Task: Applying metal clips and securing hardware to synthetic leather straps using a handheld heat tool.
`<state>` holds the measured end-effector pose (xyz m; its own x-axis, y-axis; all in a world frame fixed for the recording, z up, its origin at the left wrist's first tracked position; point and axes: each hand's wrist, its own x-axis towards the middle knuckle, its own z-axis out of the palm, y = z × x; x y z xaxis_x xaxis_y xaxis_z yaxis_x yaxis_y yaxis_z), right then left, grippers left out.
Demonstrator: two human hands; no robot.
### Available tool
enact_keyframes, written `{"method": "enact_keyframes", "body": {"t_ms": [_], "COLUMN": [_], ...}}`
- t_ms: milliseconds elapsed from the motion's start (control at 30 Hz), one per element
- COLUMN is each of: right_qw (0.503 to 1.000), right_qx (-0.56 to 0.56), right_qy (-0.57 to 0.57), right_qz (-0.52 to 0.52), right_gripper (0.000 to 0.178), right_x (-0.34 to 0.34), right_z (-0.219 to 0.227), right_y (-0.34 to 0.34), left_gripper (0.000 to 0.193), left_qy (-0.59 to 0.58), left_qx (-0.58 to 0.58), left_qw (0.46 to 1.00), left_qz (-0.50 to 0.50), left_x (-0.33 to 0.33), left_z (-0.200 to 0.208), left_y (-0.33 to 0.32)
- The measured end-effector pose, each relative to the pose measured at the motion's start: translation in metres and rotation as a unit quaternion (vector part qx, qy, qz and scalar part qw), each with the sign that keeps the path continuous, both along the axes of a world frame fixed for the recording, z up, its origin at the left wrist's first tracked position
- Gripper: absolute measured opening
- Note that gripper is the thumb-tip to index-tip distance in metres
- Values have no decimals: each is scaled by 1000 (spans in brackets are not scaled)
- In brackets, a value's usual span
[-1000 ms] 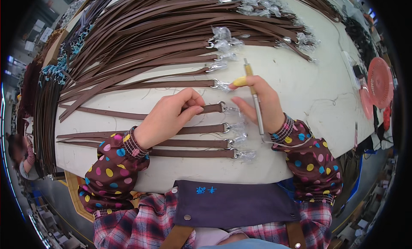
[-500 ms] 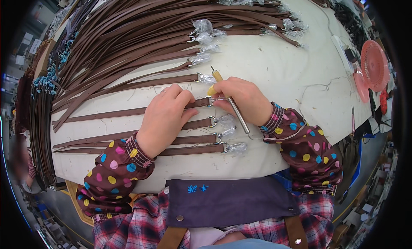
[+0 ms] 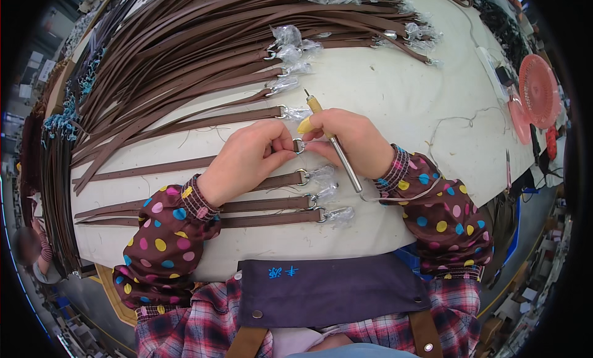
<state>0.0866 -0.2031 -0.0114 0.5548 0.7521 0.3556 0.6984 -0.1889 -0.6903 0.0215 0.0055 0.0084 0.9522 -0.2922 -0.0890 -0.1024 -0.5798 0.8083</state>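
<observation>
My left hand [image 3: 246, 159] pinches the end of a brown leather strap [image 3: 157, 167] next to its metal ring [image 3: 300, 146]. In my right hand [image 3: 361, 143] is a corded pen-shaped tool [image 3: 345, 163] with a wooden collar and a thin metal tip pointing up and away. A yellow cover [image 3: 304, 125] sits on a right fingertip. The right thumb and finger are close to the ring, but whether they touch it is partly hidden. Nearer me lie more brown straps [image 3: 272, 218], their rings in clear plastic wrap [image 3: 340, 217].
A large heap of brown straps [image 3: 204, 55] covers the far left of the white table [image 3: 395, 111]. Pink plastic baskets [image 3: 538, 91] stand at the right edge. A thin cord [image 3: 460, 121] trails across the tabletop. Dark straps hang off the left side.
My left hand has slid right along the strap, its fingers now at the ring. The right hand and its pen tool have barely moved.
</observation>
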Motion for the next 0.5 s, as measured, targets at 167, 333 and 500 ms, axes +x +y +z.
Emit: {"method": "enact_keyframes", "body": {"t_ms": [167, 333, 500], "right_qw": [996, 992, 975], "right_qx": [67, 116, 69], "right_qy": [56, 56, 195], "right_qz": [-31, 1, -85], "right_gripper": [17, 20, 24], "right_x": [-7, -10, -19], "right_z": [-1, 8, -1], "right_y": [4, 13, 21], "left_gripper": [12, 12, 13], "left_qy": [121, 130, 140], "left_qx": [-92, -226, -239], "left_qw": [987, 962, 956], "left_qz": [57, 82, 98], "left_x": [-1, -4, -4], "left_z": [-4, -13, -15], "left_y": [10, 14, 13]}}
